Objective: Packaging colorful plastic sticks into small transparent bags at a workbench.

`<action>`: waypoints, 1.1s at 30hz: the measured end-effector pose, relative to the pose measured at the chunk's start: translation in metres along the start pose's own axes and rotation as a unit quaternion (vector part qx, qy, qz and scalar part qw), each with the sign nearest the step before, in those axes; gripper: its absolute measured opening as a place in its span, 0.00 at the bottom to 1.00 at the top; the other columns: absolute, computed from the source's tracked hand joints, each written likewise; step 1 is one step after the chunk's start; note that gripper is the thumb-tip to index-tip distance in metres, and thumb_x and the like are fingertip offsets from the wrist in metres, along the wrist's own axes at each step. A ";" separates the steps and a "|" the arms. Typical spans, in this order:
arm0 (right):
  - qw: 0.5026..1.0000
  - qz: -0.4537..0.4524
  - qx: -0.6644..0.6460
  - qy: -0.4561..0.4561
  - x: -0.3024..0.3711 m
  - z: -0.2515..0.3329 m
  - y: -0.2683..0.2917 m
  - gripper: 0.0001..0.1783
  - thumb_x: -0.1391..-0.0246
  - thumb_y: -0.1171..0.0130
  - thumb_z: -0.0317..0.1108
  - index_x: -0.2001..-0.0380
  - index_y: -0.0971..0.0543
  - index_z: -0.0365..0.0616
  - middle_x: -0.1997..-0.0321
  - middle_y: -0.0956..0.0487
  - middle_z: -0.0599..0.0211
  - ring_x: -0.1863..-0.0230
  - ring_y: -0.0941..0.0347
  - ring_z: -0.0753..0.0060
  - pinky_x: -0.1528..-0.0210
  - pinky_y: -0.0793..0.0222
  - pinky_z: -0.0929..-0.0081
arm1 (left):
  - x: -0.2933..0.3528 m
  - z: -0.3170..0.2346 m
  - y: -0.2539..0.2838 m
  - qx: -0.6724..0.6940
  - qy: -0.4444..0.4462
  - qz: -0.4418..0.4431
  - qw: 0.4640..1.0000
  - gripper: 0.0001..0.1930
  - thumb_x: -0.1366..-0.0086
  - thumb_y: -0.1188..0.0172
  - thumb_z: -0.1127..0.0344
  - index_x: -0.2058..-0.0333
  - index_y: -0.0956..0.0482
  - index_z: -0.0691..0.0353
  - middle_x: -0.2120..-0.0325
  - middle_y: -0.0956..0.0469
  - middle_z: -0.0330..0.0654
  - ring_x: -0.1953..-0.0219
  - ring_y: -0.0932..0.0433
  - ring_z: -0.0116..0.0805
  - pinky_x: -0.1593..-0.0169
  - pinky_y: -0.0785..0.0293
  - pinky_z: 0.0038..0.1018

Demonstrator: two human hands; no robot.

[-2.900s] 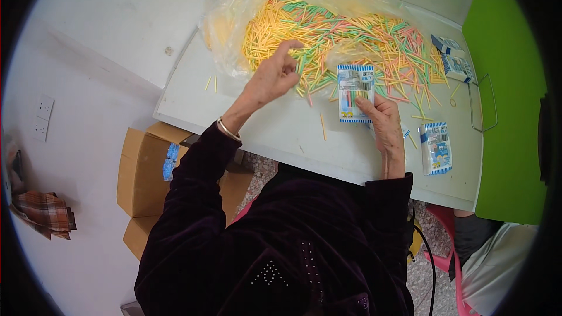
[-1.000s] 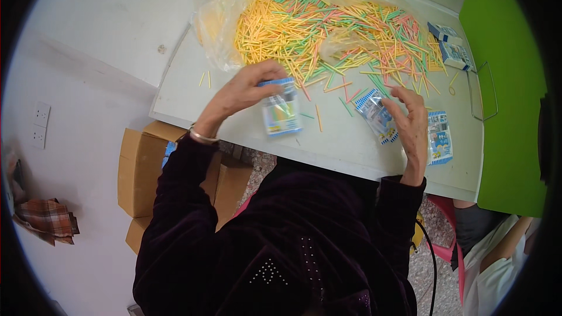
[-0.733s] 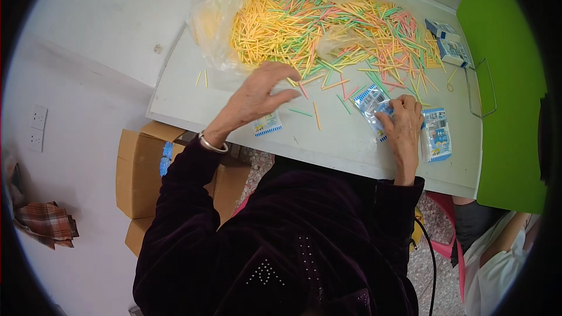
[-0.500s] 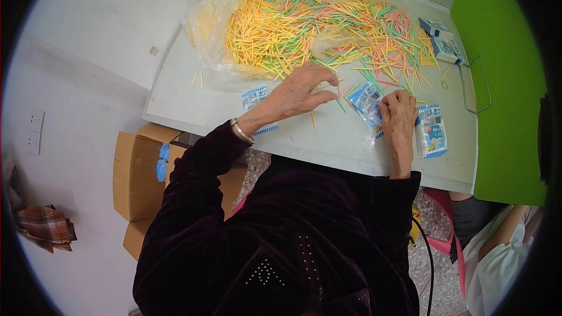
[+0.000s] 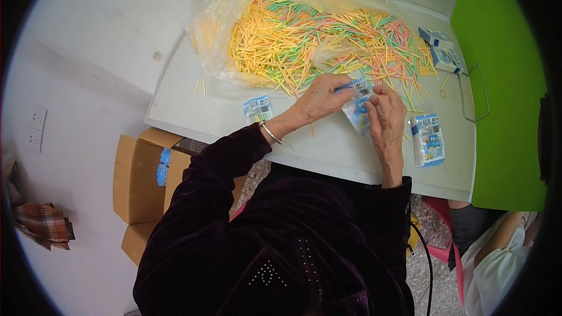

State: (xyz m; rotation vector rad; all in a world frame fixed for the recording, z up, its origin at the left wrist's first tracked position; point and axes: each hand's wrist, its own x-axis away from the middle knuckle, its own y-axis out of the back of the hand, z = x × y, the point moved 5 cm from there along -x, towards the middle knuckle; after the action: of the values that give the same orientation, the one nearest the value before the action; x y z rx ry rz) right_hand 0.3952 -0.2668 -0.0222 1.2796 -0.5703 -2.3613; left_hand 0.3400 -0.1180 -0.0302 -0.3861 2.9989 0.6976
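Both my hands are busy with one small blue-and-white packet: my left hand (image 5: 335,95) pinches its striped top edge, and my right hand (image 5: 386,118) grips its right side, thumb and fingers bent around the film. The held packet (image 5: 357,114) sits between them, tilted, just above the surface (image 5: 328,153). I judge the step in hand to be working at that top edge; the next move seems to call for a light, steady pinch so the thin film doesn't slip or crumple. Whether its mouth is open, or what it holds, I cannot tell.

Beyond my hands, a big clear plastic bag (image 5: 212,29) lies spread open, heaped with yellow, green and pink sticks (image 5: 275,47). Beside my left wrist lies a second packet (image 5: 257,109), coloured sticks showing through its window. Right of my right hand is a fuller-looking packet (image 5: 429,141). Lower left of my hands, an open cardboard box (image 5: 136,184) holds blue packets (image 5: 164,168).
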 end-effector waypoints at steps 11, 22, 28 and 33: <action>0.897 0.131 -0.307 -0.290 0.006 -0.006 -0.038 0.09 0.52 0.41 0.30 0.72 0.23 0.32 0.80 0.26 0.67 0.78 0.36 0.82 0.75 0.40 0.81 | 0.030 -0.011 0.026 -0.150 -0.149 -0.093 0.973 0.07 0.43 0.42 0.71 0.67 0.23 0.66 0.73 0.24 0.45 0.67 0.27 0.38 0.62 0.32 0.29; 0.899 0.160 -0.303 -0.274 0.009 -0.001 -0.052 0.09 0.50 0.42 0.31 0.76 0.24 0.33 0.86 0.31 0.72 0.81 0.41 0.85 0.79 0.44 0.82 | 0.042 -0.006 0.029 -0.214 -0.164 -0.117 0.956 0.04 0.44 0.45 0.72 0.69 0.25 0.64 0.74 0.28 0.45 0.66 0.31 0.43 0.60 0.37 0.34; 0.889 0.150 -0.323 -0.288 0.011 -0.002 -0.051 0.10 0.48 0.43 0.31 0.78 0.25 0.35 0.84 0.34 0.81 0.80 0.44 0.89 0.79 0.49 0.85 | 0.037 0.005 0.041 -0.189 -0.153 -0.054 0.968 0.10 0.43 0.43 0.68 0.63 0.26 0.66 0.66 0.27 0.45 0.59 0.30 0.43 0.55 0.36 0.32; 0.883 0.152 -0.331 -0.296 0.013 -0.007 -0.051 0.10 0.48 0.43 0.30 0.78 0.26 0.34 0.86 0.36 0.76 0.81 0.45 0.86 0.81 0.49 0.81 | 0.015 0.016 0.107 -0.376 -0.192 -0.134 0.896 0.19 0.45 0.40 0.62 0.57 0.28 0.64 0.57 0.29 0.47 0.50 0.34 0.46 0.47 0.41 0.41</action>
State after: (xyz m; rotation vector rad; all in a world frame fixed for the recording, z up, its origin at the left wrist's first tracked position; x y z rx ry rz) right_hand 0.3871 -0.2322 -0.0612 0.1470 -0.0730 -2.3294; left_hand 0.2983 -0.0222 -0.0001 -0.5785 2.1431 1.6509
